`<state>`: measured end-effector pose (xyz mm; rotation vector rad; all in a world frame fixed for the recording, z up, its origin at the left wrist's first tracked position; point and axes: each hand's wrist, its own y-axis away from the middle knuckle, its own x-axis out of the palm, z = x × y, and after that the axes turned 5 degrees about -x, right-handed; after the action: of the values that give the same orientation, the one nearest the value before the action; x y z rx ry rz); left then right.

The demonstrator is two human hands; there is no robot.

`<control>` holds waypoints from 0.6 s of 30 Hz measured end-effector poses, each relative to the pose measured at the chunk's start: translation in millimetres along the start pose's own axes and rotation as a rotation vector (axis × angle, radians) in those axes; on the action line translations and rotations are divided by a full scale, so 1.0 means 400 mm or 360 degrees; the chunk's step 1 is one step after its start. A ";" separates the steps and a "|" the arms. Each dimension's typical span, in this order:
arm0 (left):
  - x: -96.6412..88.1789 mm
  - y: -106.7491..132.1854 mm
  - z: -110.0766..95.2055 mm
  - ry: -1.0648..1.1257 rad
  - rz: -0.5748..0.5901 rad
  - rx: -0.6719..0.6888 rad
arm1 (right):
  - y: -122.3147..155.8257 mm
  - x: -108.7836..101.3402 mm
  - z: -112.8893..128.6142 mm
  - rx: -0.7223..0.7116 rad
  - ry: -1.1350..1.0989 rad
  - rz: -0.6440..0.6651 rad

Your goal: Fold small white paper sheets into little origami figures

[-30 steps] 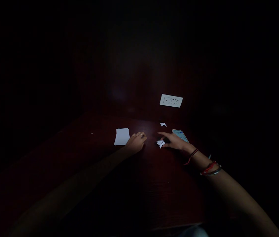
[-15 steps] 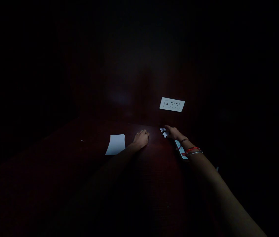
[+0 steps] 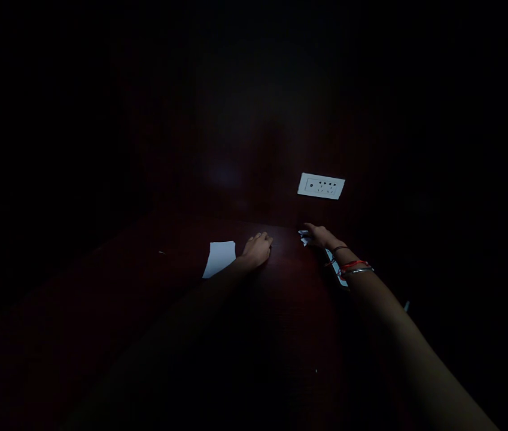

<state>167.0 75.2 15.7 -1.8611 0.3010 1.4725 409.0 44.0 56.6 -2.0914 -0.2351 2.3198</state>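
Observation:
My left hand [image 3: 257,249] rests on the dark red desk [image 3: 280,299], its fingers curled under; what they may hold is hidden. A stack of white paper sheets [image 3: 220,258] lies just left of that hand, partly covered by my forearm. Towards the wall, my right hand [image 3: 321,236] has its fingers around small folded white paper pieces [image 3: 304,240], partly hiding them. Beneath my right wrist, which wears a dark band, a red cord and a silver bracelet, lies a flat, bright-faced object [image 3: 338,272], mostly covered; it looks like a phone.
A white wall socket plate [image 3: 321,186] is set in the wall behind the desk, above my right hand. A tiny pale scrap [image 3: 161,252] lies far left on the desk, and a small light speck [image 3: 316,371] nearer to me. Everything around is very dark.
The view has shifted slightly, so everything sits a little further right and higher. My right hand has moved slightly left over the folded paper pieces. My left hand stays curled on the desk.

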 end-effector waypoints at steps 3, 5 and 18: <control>-0.042 0.025 0.043 0.0005 -0.0001 -0.0008 | 0.016 -0.019 0.038 -0.0052 -0.0003 0.0001; -0.077 0.051 0.082 0.0021 -0.0020 -0.0021 | 0.029 -0.032 0.079 -0.0125 -0.0018 0.0012; -0.174 0.333 0.310 0.0158 -0.0100 -0.0226 | 0.093 0.039 0.494 -0.0958 -0.0275 0.0053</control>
<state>-25.7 46.6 17.2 -2.0419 0.1867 1.3929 215.3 -11.9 55.9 -2.0985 -1.0232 2.6985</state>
